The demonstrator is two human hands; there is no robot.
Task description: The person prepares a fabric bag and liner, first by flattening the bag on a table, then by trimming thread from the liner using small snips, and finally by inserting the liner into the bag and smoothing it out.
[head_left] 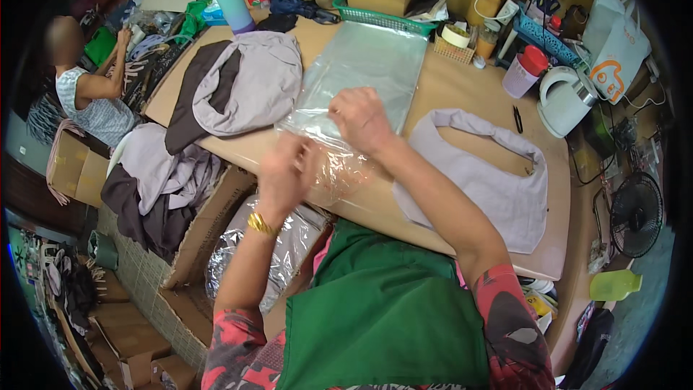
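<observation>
A loose clear plastic bag [338, 174] hangs crinkled between my two hands at the table's near edge. My right hand [363, 120] is closed with its fingers curled in, gripping the bag's upper part. Motion smears my left hand [287, 167] at the bag's left side, so its fingers cannot be made out. Behind them lies a flat stack of clear plastic bags [379, 58]. To the left is a pile of grey and dark brown cloth bags [263, 79]. On the right, a pale grey cloth bag [485, 173] lies flat with its strap looped away from me.
Below the table's left edge stands an open cardboard box [206, 235] holding plastic-wrapped items. More cloth bags [170, 173] are heaped beside it. A bottle [232, 3], green basket [390, 20], kettle [567, 101] and fan [635, 213] line the edges. Another person [94, 94] works at far left.
</observation>
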